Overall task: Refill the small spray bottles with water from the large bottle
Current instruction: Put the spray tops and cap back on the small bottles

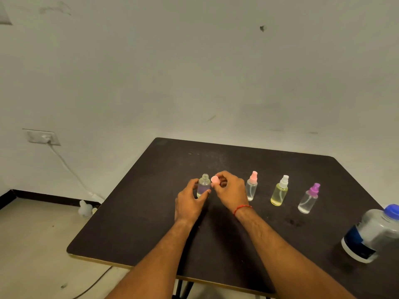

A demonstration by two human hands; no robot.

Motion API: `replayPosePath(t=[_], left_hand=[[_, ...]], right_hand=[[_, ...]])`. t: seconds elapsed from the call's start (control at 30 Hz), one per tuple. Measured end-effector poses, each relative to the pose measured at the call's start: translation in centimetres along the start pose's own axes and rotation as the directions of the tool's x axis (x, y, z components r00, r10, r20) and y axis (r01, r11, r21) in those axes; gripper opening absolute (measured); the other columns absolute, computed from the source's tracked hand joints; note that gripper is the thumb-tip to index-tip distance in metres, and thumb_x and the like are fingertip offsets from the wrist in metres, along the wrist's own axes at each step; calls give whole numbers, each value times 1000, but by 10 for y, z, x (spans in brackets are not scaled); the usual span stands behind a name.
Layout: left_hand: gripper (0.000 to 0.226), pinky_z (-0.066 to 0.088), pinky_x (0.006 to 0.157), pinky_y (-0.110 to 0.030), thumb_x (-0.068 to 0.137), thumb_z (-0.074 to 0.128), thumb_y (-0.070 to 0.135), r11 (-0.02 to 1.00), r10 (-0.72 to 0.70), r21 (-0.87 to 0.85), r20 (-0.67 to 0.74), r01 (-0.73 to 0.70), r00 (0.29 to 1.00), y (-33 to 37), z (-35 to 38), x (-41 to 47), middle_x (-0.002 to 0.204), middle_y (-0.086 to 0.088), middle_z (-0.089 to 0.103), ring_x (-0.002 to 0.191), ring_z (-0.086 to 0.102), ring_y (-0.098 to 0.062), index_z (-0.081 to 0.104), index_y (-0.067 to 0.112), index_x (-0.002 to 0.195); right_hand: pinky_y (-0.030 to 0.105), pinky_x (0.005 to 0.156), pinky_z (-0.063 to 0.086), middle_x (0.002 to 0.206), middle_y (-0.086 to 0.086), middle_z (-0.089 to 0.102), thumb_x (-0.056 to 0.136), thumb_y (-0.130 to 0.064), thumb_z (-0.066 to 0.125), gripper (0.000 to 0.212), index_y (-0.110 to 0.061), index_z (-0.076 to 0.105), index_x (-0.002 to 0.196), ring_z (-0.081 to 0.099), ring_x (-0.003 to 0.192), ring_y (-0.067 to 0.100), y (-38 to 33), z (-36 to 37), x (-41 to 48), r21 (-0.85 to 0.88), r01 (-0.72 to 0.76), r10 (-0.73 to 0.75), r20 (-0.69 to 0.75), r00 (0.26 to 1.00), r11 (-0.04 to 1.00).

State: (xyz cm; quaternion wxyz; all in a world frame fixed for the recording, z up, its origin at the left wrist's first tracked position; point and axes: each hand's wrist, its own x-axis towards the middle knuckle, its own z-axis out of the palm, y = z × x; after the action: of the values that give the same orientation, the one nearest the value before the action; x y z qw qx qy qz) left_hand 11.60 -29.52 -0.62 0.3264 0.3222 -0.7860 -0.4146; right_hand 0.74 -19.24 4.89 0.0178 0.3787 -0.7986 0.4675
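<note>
On the dark desk (133,212), rightward from the uncapped clear plastic bottle (204,184): pink-topped spray bottle (251,187), white-topped spray bottle (279,192), purple-topped spray bottle (308,200), then, nearer, the large blue-capped plastic bottle (371,231).

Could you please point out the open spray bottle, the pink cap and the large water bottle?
open spray bottle (204,186), head view, clear body.
pink cap (215,179), head view, its top.
large water bottle (375,231), head view, clear wall.

The large bottle (371,231) is cut off by the right edge, and its label is too blurred to read. Fingers (222,176) of the right hand (231,190) hide the pink spray cap's (215,179) lower part. The left hand (190,201) covers part of the open bottle's (204,185) base.
</note>
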Motion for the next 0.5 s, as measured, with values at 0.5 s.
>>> replayPosePath(t=[0.5], left_hand=[[34,43,71,-6,86,76,50,993,114,-22,18,-114,993,5,0,-7,102,31,65,99,58,17,58,47,115]], right_hand=[[26,92,52,113,1,66,84,4,64,40,-20,65,116,60,104,14,-26,-25,11,-81,140,-120,211,970,987]])
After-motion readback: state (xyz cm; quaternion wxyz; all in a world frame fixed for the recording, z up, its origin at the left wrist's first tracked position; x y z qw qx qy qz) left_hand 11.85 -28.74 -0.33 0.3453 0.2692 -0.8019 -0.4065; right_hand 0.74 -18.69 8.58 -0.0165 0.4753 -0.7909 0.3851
